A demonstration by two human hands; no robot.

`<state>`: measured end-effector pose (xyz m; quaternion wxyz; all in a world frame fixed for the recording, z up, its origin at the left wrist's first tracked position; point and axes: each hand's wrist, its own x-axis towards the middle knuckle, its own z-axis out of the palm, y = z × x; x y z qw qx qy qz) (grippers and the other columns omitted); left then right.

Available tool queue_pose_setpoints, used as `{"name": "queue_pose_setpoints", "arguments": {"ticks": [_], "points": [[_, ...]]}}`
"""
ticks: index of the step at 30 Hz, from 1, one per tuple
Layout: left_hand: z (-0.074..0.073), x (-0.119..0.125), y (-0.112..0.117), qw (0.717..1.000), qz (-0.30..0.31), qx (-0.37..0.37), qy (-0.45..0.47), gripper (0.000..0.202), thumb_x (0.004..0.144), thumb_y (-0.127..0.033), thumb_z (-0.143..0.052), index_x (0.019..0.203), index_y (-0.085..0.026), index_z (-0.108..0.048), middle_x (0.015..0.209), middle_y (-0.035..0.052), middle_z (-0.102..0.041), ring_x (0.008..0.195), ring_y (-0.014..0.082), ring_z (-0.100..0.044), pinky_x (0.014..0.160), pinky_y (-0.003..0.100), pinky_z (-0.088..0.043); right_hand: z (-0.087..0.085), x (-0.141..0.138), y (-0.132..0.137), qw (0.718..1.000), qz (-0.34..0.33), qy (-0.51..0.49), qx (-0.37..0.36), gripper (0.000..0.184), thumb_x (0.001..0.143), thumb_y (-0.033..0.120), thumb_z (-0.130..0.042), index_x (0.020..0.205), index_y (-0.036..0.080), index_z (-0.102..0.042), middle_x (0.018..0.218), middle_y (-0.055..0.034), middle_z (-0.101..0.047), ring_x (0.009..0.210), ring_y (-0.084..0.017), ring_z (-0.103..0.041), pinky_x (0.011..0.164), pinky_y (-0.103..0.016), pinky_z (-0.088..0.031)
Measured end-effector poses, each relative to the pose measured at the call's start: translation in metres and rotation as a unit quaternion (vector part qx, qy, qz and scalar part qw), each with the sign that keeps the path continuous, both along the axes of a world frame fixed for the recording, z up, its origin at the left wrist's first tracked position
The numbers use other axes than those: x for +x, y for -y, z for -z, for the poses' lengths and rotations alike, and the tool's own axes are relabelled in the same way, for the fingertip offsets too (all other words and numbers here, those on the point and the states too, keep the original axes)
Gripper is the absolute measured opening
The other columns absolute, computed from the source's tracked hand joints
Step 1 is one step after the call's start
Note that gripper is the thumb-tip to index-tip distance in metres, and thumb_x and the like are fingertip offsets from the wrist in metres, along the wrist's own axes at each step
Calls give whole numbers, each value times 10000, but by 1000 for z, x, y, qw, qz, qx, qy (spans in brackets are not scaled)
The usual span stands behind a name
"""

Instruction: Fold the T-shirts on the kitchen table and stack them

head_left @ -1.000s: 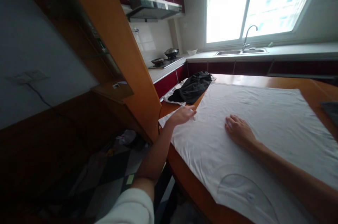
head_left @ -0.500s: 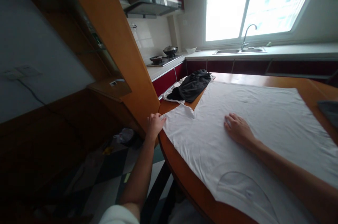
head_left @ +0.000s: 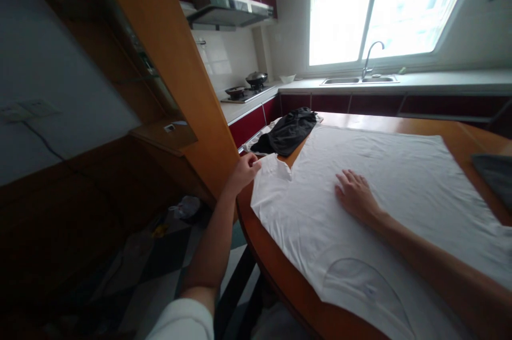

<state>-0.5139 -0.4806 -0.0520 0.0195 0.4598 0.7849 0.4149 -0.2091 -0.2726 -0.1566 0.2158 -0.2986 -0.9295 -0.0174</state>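
Left hand (head_left: 242,173) pinches a creased white shirt (head_left: 404,188) by one sleeve (head_left: 276,167); right hand (head_left: 357,197) rests on it, unclenched.

With the middle of the white shirt (head_left: 304,222) spread on the wooden table (head_left: 276,266) as the clock's centre, the left hand (head_left: 242,172) pinches the sleeve's end at about 10 o'clock, while the right hand (head_left: 357,197) lies palm down on the fabric, fingers pointing toward 11. The round neckline (head_left: 366,291) sits at 6 o'clock, a bunched black cloth (head_left: 294,131) lies near 11, and a grey cloth (head_left: 496,173) rests between 2 and 3. Farther off, the sink (head_left: 340,81) is at 12 o'clock and the stove (head_left: 248,96) near 10.
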Motion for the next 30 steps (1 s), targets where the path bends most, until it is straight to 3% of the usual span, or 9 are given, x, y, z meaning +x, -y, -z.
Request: {"name": "queue_pose_setpoints", "arguments": {"ticks": [5, 8, 10, 12, 15, 17, 22, 26, 30], "points": [[-45, 64, -37, 964, 261, -39, 40, 223, 856, -370, -600, 762, -176, -544, 697, -35, -524, 638, 108, -497, 576, 215, -380, -15, -1, 15, 992, -106, -73, -8, 472, 989, 256, -451, 1449, 162, -504, 1359, -174, -634, 1228, -312, -559, 1036, -477, -381], [-51, 87, -65, 885, 425, -164, 95, 252, 872, -410, -669, 917, -167, -619, 767, -1, -643, 672, 129, -609, 596, 224, -448, -15, -1, 19, 979, -160, -116, -54, 590, 983, 253, -463, 1554, 153, -351, 1196, -139, -708, 1088, -276, -627, 984, -443, -417], [-46, 87, -87, 847, 473, -209, 123, 306, 902, -427, -667, 1061, -169, -636, 865, 39, -712, 719, 145, -667, 605, 224, -475, -13, -2, 19, 972, -183, -121, -82, 623, 970, 229, -470, 1572, 171, -323, 1097, -104, -732, 1005, -258, -649, 956, -432, -433], [-34, 75, -109, 875, 432, -175, 130, 297, 953, -408, -609, 1106, -155, -633, 904, 65, -734, 712, 139, -681, 589, 210, -469, -11, -2, 17, 970, -197, -106, -92, 573, 962, 185, -451, 1533, 195, -408, 1043, -88, -737, 957, -244, -653, 939, -417, -442], [-6, 49, -133, 949, 285, -97, 91, 215, 976, -276, -545, 1055, -108, -653, 864, 70, -728, 651, 113, -653, 587, 200, -467, -11, -2, 15, 972, -201, -86, -83, 441, 977, 153, -411, 1380, 200, -582, 1041, -94, -729, 958, -236, -647, 922, -390, -447], [14, 33, -140, 971, 222, -81, 35, 181, 939, -197, -564, 1030, -99, -686, 876, 70, -733, 692, 122, -657, 643, 212, -491, -13, -2, 15, 972, -206, -86, -76, 356, 998, 176, -414, 1269, 196, -645, 1029, -94, -721, 961, -237, -638, 911, -381, -446], [46, 20, -141, 961, 243, -112, -76, 164, 877, -202, -644, 967, -126, -759, 958, 68, -734, 817, 155, -654, 792, 237, -507, -25, 2, 23, 951, -295, -66, -69, 147, 983, 292, -559, 980, 210, -680, 912, -69, -680, 876, -218, -601, 848, -363, -438], [55, 25, -145, 950, 266, -132, -97, 180, 867, -280, -669, 914, -139, -771, 964, 77, -708, 832, 168, -648, 824, 265, -511, -37, 10, 30, 914, -399, -6, -77, 123, 906, 344, -682, 916, 223, -663, 899, -49, -646, 890, -210, -578, 842, -346, -436], [60, 28, -148, 950, 267, -130, -101, 141, 831, -245, -666, 883, -151, -757, 974, 78, -709, 900, 193, -644, 873, 301, -501, -38, 12, 33, 912, -406, 18, -45, 114, 950, 298, -634, 874, 215, -651, 880, -47, -633, 875, -202, -560, 824, -338, -422]]}}
